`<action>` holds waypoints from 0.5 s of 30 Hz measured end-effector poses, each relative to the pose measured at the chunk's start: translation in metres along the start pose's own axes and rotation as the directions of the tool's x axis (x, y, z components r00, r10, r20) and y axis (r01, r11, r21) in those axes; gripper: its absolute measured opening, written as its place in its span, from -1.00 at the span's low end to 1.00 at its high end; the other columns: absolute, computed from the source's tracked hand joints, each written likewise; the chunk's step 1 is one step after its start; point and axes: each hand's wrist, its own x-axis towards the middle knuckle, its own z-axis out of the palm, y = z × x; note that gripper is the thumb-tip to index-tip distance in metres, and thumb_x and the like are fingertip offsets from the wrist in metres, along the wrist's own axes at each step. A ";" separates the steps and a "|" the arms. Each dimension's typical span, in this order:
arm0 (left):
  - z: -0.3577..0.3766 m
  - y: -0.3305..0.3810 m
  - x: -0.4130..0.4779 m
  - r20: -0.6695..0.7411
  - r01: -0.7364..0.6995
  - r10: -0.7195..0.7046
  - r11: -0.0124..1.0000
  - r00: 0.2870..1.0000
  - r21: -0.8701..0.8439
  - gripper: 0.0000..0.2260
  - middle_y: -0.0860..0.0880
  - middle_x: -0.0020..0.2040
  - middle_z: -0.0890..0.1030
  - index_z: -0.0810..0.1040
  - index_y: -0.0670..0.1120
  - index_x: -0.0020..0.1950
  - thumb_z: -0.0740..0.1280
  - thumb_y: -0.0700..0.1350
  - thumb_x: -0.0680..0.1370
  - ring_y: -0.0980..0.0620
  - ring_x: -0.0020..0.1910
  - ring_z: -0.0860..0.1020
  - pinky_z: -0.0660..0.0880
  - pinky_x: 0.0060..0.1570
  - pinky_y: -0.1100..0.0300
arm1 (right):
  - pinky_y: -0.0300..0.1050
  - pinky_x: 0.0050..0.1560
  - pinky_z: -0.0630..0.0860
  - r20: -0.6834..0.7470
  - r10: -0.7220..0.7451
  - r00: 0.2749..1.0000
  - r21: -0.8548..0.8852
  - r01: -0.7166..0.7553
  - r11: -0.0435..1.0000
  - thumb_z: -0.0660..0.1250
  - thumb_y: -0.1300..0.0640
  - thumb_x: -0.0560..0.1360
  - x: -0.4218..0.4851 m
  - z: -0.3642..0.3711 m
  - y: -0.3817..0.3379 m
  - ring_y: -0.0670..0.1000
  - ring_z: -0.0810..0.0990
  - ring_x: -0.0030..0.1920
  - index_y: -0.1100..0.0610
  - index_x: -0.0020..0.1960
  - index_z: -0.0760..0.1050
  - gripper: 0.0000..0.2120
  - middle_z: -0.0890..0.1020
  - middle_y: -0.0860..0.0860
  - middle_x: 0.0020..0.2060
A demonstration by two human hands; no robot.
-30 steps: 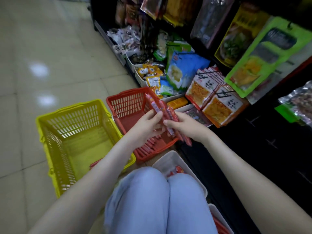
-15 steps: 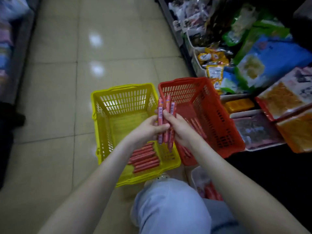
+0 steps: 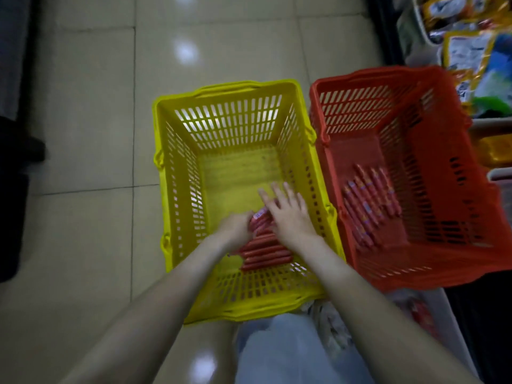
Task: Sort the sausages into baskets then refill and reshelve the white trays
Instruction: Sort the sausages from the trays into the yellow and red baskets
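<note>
A yellow basket (image 3: pixel 177 173) stands on the floor in front of me, and a red basket (image 3: pixel 443 217) touches its right side. Both of my hands are low inside the yellow one. My left hand (image 3: pixel 235 227) curls its fingers round the left ends of a bundle of red sausages (image 3: pixel 263 252) lying on the basket floor. My right hand (image 3: pixel 288 214) lies flat on top of that bundle with its fingers spread and straight. Several more sausages (image 3: pixel 368 203) lie in a row in the red basket. A white tray (image 3: pixel 435 303) with some red sausages sits at my right knee.
Shelves with snack packets (image 3: pixel 471 51) and trays run along the right edge behind the red basket. Tiled floor (image 3: pixel 83 134) spreads to the left and beyond the baskets. A dark shelf base (image 3: pixel 16 162) lines the far left. My knees fill the bottom centre.
Both hands came down with the bundle of sausages from above the basket rims onto the yellow basket's floor. My right hand let go and spread flat. The view tilted down and left.
</note>
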 end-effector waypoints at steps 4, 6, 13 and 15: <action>0.058 -0.019 0.027 0.031 -0.036 0.030 0.973 0.999 0.227 -0.56 -0.16 0.36 0.44 0.25 -0.05 0.49 0.20 -0.12 0.60 -0.16 0.31 0.42 0.35 0.26 0.03 | 0.04 0.49 -0.15 0.442 0.022 0.897 -0.102 0.026 0.994 0.07 0.18 0.59 0.015 0.056 0.003 0.04 -0.13 0.54 0.00 0.56 -0.23 -0.34 -0.07 -0.04 0.56; 0.086 -0.032 0.031 0.033 -0.004 -0.009 0.926 0.999 0.376 -0.41 -0.20 0.50 0.21 0.04 -0.09 0.56 0.21 -0.04 0.59 -0.16 0.46 0.22 0.13 0.42 0.03 | 0.05 0.48 -0.16 0.556 0.128 0.821 -0.128 -0.067 0.990 0.08 0.12 0.60 0.016 0.081 0.006 0.03 -0.18 0.54 0.02 0.55 -0.30 -0.31 -0.20 -0.02 0.55; 0.097 -0.035 0.027 0.067 0.071 -0.109 0.906 0.992 0.416 -0.27 -0.15 0.57 -0.22 -0.26 -0.05 0.56 0.11 0.21 0.60 -0.12 0.55 -0.19 -0.21 0.46 -0.07 | 0.07 0.48 -0.11 0.520 0.153 0.840 -0.182 -0.066 0.981 0.06 -0.05 0.63 0.015 0.080 -0.002 0.08 -0.15 0.54 0.09 0.55 -0.27 -0.33 -0.19 0.03 0.55; 0.085 -0.016 0.021 0.010 0.092 -0.101 0.941 0.995 0.325 -0.32 -0.16 0.57 -0.16 -0.20 -0.06 0.57 0.11 0.13 0.61 -0.13 0.55 -0.14 -0.19 0.47 -0.08 | 0.02 0.47 -0.01 0.370 0.098 0.924 -0.148 -0.045 0.988 0.08 0.00 0.63 0.014 0.056 -0.006 0.10 -0.01 0.53 0.15 0.55 -0.11 -0.39 0.02 0.09 0.54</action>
